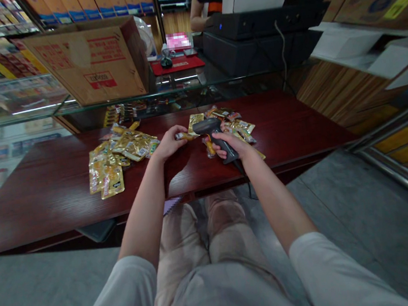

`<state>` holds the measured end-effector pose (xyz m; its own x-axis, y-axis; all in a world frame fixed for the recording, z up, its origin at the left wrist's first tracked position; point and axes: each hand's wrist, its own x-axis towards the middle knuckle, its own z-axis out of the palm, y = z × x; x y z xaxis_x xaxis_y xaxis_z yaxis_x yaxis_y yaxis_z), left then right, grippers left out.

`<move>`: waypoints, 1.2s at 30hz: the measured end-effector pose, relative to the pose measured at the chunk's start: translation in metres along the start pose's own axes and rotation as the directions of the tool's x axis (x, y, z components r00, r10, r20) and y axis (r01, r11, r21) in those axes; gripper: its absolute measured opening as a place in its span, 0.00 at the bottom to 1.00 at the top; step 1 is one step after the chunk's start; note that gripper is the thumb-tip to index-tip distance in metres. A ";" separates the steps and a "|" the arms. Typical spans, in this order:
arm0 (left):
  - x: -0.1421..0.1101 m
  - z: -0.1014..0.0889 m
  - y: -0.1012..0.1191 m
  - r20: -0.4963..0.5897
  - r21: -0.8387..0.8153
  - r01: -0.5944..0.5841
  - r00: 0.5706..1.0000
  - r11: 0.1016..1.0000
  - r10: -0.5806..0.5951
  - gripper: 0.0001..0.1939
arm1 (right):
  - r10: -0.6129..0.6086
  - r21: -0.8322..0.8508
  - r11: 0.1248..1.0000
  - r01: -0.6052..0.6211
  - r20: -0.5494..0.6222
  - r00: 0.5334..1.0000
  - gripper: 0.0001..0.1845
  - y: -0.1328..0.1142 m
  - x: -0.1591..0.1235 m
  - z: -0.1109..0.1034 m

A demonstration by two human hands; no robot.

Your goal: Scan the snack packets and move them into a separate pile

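Observation:
My right hand (230,143) grips a dark grey barcode scanner (228,151) by its handle, its head pointing left. My left hand (171,143) is closed on a small sausage-like snack packet (186,136), just left of the scanner's head. Below the scanner lies another packet with an orange-brown snack (210,147). To the right, partly behind my right hand, is a loose pile of gold and clear snack packets (240,126). A larger heap of gold foil packets (134,144) spreads left of my left hand. A flat gold packet (196,120) lies behind the scanner.
The dark red wooden table (282,123) carries the packets. Behind it stands a glass counter with a large cardboard box (85,63), a red mat (178,64) and black counter equipment (257,42). Another person's arm (198,17) shows behind the counter. The scanner cable hangs over the front edge.

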<state>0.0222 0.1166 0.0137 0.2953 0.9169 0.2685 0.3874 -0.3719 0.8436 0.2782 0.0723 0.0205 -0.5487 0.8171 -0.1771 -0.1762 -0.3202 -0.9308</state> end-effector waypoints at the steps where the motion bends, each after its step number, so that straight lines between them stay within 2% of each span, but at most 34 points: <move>1: 0.001 0.000 -0.001 -0.032 0.001 -0.002 0.999 1.000 0.002 0.17 | -0.005 0.003 1.000 0.005 0.002 1.000 0.19 0.000 0.000 0.000; 5: 0.001 0.001 -0.002 -0.086 -0.011 -0.011 0.996 1.000 0.010 0.16 | -0.013 0.002 1.000 0.013 0.002 1.000 0.19 -0.001 0.000 0.000; 9: 0.001 0.005 -0.002 0.000 -0.175 0.008 1.000 0.985 -0.008 0.18 | -0.007 -0.007 1.000 0.007 0.009 1.000 0.19 -0.001 0.000 -0.001; 12: 0.001 0.006 -0.004 0.034 -0.233 0.013 0.999 0.972 -0.005 0.20 | -0.021 0.000 1.000 0.021 0.016 1.000 0.18 -0.002 -0.001 0.000; 17: 0.005 0.008 -0.013 -0.094 -0.285 0.021 0.994 0.958 -0.050 0.15 | -0.039 0.030 0.999 0.038 0.032 0.999 0.18 -0.002 -0.003 -0.001; 19: 0.006 0.010 -0.016 -0.102 -0.295 0.055 0.991 0.954 -0.089 0.13 | -0.045 0.039 0.998 0.044 0.030 0.999 0.18 -0.002 -0.002 -0.001; 22: 0.005 0.016 -0.015 -0.031 -0.246 0.082 0.995 0.966 -0.092 0.14 | -0.037 0.036 0.999 0.037 0.020 0.999 0.17 -0.001 -0.001 -0.001; 24: 0.004 0.020 -0.012 0.045 -0.197 0.057 0.998 0.979 -0.049 0.13 | -0.033 0.033 0.999 0.033 0.011 0.999 0.17 -0.001 -0.001 -0.001; 27: 0.003 0.022 -0.009 0.150 -0.100 -0.055 0.986 0.994 0.069 0.13 | -0.032 0.024 0.999 0.032 0.009 0.999 0.18 -0.001 -0.001 -0.001; 30: 0.003 0.023 -0.007 0.205 0.041 -0.162 0.967 0.986 0.151 0.11 | -0.024 0.013 1.000 0.024 0.006 1.000 0.18 -0.001 -0.002 -0.001; 33: 0.001 0.025 -0.006 0.215 0.222 -0.162 0.970 0.962 0.113 0.13 | -0.025 0.010 1.000 0.025 -0.003 1.000 0.18 -0.002 -0.002 0.000; 36: -0.002 0.028 -0.003 0.236 0.329 -0.158 0.968 0.931 0.080 0.20 | -0.030 0.015 0.999 0.030 0.000 1.000 0.19 -0.002 -0.002 -0.001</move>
<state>0.0448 0.1113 -0.0023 0.5235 0.8236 0.2180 0.6017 -0.5386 0.5898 0.2803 0.0711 0.0222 -0.5429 0.8264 -0.1497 -0.2048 -0.3031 -0.9307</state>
